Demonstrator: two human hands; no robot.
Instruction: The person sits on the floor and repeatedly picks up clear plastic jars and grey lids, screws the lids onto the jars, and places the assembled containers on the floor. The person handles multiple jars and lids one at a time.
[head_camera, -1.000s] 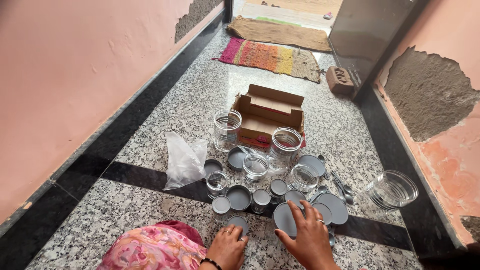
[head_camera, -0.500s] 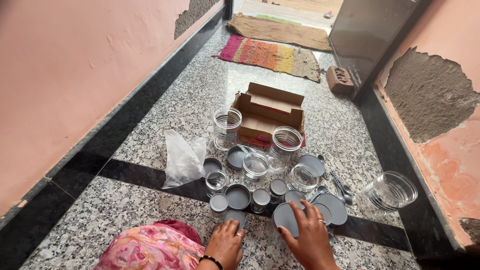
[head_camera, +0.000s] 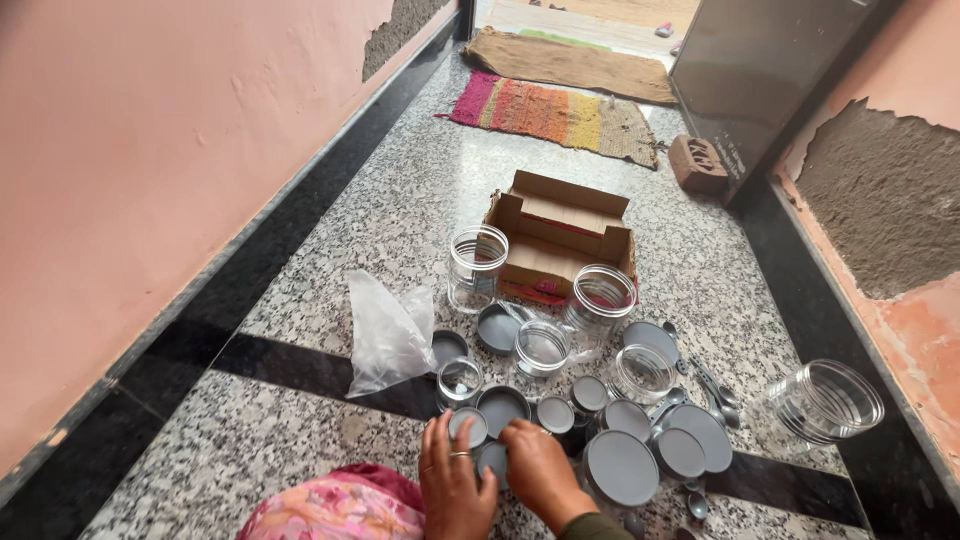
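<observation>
- Grey round lid (head_camera: 490, 458), small, lying on the floor at the bottom of the frame; both hands meet on it, and most of it is hidden beneath them.
- Left hand (head_camera: 452, 485): rings on the fingers, fingertips bent down onto the left rim of the lid; whether it clamps the lid or only touches it cannot be told.
- Right hand (head_camera: 537, 470): fingers curled over the lid's right side, knuckles up; its hold on the lid is likewise hidden.
- Speckled granite floor (head_camera: 420, 210) with a black band running across under the cluster of wares.
- Loose grey lids, several sizes, spread just beyond the hands; the largest (head_camera: 621, 466) sits just right of the right hand.
- Clear jars, open-mouthed: one tall (head_camera: 477, 266) left of the box, one tall (head_camera: 598, 304) at its front right corner, two low ones among the lids, and one on its side (head_camera: 822, 402) well apart at the right.
- Cardboard box (head_camera: 560, 237), flaps open, behind the jars.
- Clear plastic bag (head_camera: 388, 335), crumpled, left of the lids.
- Metal spoons (head_camera: 712, 385) beside the right-hand lids.
- Striped woven mat (head_camera: 552, 115) farther along the floor.
- Pink patterned cloth (head_camera: 335, 508) at the bottom edge, beside the left hand.
</observation>
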